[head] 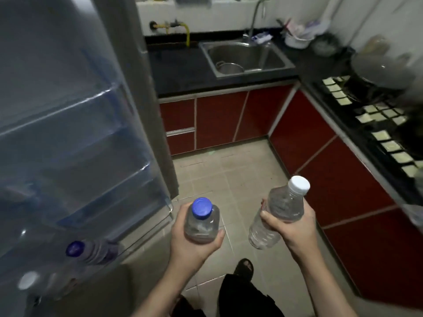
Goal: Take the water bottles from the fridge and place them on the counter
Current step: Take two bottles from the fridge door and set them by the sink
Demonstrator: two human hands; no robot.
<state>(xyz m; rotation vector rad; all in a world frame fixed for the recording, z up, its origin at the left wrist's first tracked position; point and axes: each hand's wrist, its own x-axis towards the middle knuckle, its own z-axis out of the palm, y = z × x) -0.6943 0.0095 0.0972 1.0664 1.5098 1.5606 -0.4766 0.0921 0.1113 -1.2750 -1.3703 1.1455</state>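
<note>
Your left hand [194,234] wrapped tight round blue-cap bottle [202,221], held straight up over floor, by open fridge door [75,138]. Your right hand [291,227] wrapped round white-cap bottle [278,212], tipped toward right. Both arms reach forward. Counter [180,69] far ahead. No words readable on bottles.

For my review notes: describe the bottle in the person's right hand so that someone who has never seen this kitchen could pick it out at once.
Start at the red cabinet doors on the right and come down to the right hand over the tiled floor. It grips a clear water bottle, tilted. Its white cap sets it apart from the blue-capped bottle in the left hand.
</note>
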